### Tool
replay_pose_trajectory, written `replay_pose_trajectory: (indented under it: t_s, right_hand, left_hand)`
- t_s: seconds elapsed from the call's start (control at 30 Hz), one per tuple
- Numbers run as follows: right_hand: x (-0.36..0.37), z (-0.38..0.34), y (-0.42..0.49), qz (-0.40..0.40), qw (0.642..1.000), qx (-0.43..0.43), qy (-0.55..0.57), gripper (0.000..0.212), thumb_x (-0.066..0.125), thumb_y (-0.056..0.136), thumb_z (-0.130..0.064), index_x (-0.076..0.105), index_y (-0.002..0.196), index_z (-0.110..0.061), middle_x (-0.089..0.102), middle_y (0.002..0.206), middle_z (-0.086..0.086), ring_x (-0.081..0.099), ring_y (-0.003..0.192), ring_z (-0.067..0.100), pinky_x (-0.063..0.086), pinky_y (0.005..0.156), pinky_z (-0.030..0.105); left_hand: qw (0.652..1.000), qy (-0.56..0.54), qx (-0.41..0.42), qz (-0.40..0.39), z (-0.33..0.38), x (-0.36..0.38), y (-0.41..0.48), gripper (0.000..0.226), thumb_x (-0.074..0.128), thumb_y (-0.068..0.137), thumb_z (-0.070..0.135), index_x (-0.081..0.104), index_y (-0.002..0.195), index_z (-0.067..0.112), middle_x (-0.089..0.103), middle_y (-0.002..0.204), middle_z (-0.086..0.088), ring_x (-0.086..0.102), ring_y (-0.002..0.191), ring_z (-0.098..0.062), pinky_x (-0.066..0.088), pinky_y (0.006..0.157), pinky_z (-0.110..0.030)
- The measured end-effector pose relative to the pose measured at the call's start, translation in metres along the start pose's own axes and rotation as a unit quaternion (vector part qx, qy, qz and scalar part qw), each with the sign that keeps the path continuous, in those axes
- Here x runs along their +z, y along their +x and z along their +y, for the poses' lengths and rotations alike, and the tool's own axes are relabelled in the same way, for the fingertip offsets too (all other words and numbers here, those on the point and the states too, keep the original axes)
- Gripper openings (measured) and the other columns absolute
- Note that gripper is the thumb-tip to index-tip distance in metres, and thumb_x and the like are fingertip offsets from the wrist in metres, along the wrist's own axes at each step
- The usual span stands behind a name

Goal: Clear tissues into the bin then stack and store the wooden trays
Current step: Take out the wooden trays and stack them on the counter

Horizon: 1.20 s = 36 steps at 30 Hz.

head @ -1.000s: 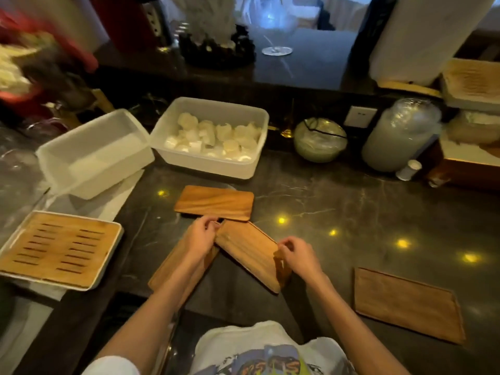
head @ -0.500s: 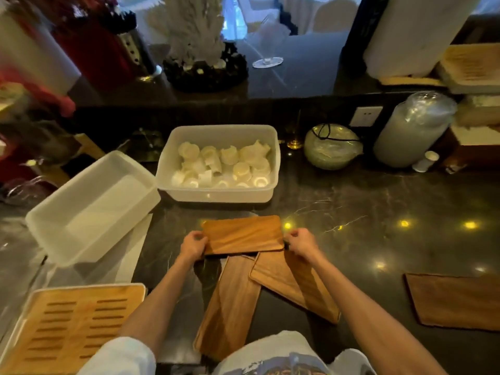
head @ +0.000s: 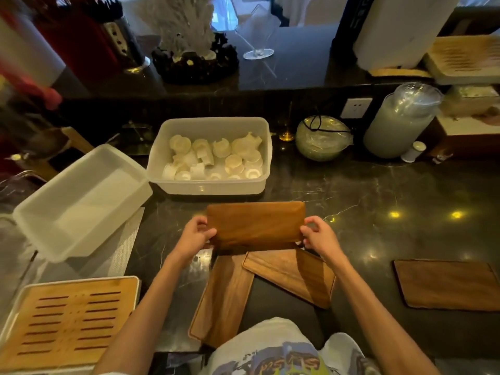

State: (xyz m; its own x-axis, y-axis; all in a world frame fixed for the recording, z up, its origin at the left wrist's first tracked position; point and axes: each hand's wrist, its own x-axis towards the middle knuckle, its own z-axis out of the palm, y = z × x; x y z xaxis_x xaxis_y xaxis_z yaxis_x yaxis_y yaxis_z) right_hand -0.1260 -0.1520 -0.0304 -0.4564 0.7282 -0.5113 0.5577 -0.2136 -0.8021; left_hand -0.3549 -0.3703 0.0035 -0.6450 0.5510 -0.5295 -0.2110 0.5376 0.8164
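Note:
A brown wooden tray is lifted off the dark counter, tilted with its far edge up. My left hand grips its left end and my right hand grips its right end. Below it, two more wooden trays lie on the counter: one lengthwise near my body, one at an angle to its right, their far ends under the held tray. A fourth wooden tray lies flat at the right. Rolled white tissues fill a translucent plastic bin beyond the trays.
An empty translucent bin sits tilted at the left. A slatted bamboo tray in a white frame lies at the near left. A wrapped bowl, a wrapped stack of cups and a small white bottle stand at the back right.
Both hands moved from the angled tray to the far tray, gripped its ends, then raised and tilted it above the other two. The head camera shifted right and forward.

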Motion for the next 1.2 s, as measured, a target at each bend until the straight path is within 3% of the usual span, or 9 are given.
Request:
replay_pose_trajectory:
  t_s: [0.3,0.43,0.53,0.67,0.73,0.87,0.97,1.07,1.2]
  right_hand:
    - [-0.116,0.069,-0.024,-0.001,0.909,0.062,0.411,0.021,0.049,0.098,-0.023,0.067,0.100,-0.011,0.073,0.098,0.012,0.072,0.089,0.022,0.059,0.073,0.036]
    - [-0.188,0.092,-0.031,0.016,0.952,0.050,0.300,0.021,0.068,0.088,-0.024,0.066,0.109,-0.024,0.070,0.104,0.007,0.069,0.091,0.019,0.056,0.066,0.031]
    - [-0.232,0.105,-0.033,0.041,0.960,0.049,0.272,0.030,0.067,0.088,-0.024,0.060,0.117,-0.025,0.069,0.105,0.004,0.067,0.095,0.020,0.058,0.070,0.036]
    - [-0.280,0.133,-0.039,0.096,0.977,0.031,0.187,0.032,0.061,0.092,-0.024,0.061,0.124,-0.017,0.066,0.105,-0.004,0.061,0.099,0.012,0.051,0.081,0.030]
    - [-0.301,0.156,-0.040,0.113,0.983,0.037,0.142,0.033,0.059,0.093,-0.025,0.061,0.124,-0.016,0.064,0.105,-0.005,0.058,0.097,0.008,0.046,0.075,0.026]
    - [-0.338,0.199,-0.037,0.134,0.987,0.059,0.067,0.036,0.059,0.093,-0.019,0.057,0.129,-0.012,0.063,0.114,0.006,0.059,0.095,0.013,0.049,0.076,0.029]
    - [-0.365,0.216,-0.031,0.170,0.983,0.068,-0.008,0.039,0.059,0.093,-0.017,0.056,0.132,-0.008,0.063,0.124,0.013,0.059,0.110,0.026,0.048,0.094,0.039]
    - [-0.388,0.227,-0.026,0.180,0.977,0.082,-0.075,0.037,0.055,0.095,-0.018,0.058,0.131,-0.012,0.065,0.124,0.012,0.059,0.112,0.029,0.046,0.092,0.037]
    - [-0.398,0.229,-0.020,0.191,0.972,0.049,-0.125,0.034,0.053,0.096,-0.013,0.059,0.130,-0.013,0.068,0.118,0.013,0.062,0.107,0.030,0.049,0.090,0.042]
  left_hand:
    - [0.968,0.033,0.238,-0.077,0.050,0.123,-0.038,0.017,0.044,0.085,-0.019,0.053,0.086,-0.005,0.061,0.113,-0.020,0.056,0.123,-0.021,0.048,0.101,-0.043]
    - [0.972,-0.032,0.226,-0.050,0.061,0.189,-0.043,0.028,0.042,0.089,-0.016,0.064,0.096,-0.001,0.062,0.124,-0.009,0.052,0.128,-0.017,0.043,0.106,-0.038]
    - [0.983,-0.150,0.104,0.009,0.057,0.248,-0.045,0.029,0.047,0.096,0.005,0.061,0.117,0.019,0.062,0.123,0.000,0.062,0.109,-0.014,0.058,0.083,-0.033]
    - [0.971,-0.219,-0.092,0.032,0.041,0.329,-0.056,0.017,0.053,0.091,0.004,0.069,0.089,0.009,0.070,0.088,-0.012,0.070,0.064,-0.016,0.055,0.051,-0.027]
    - [0.972,-0.191,-0.130,0.036,0.021,0.361,-0.062,0.018,0.053,0.091,0.008,0.071,0.091,0.007,0.070,0.089,-0.013,0.068,0.069,-0.019,0.055,0.055,-0.030]
    - [0.986,-0.119,-0.113,0.031,-0.008,0.416,-0.074,0.021,0.051,0.096,0.015,0.070,0.105,0.011,0.069,0.107,-0.011,0.062,0.102,-0.027,0.052,0.082,-0.037]
    - [0.994,-0.062,-0.088,0.018,-0.012,0.453,-0.083,0.024,0.052,0.096,0.012,0.066,0.116,0.013,0.068,0.100,0.002,0.063,0.092,-0.015,0.053,0.068,-0.027]
    - [0.998,-0.013,-0.063,0.011,-0.014,0.482,-0.088,0.020,0.053,0.096,0.013,0.069,0.097,0.024,0.067,0.089,0.007,0.063,0.085,-0.010,0.055,0.068,-0.028]
    - [0.993,0.099,-0.034,0.056,-0.013,0.500,-0.086,0.023,0.054,0.094,0.009,0.069,0.110,0.012,0.064,0.085,0.007,0.058,0.080,-0.009,0.049,0.071,-0.028]
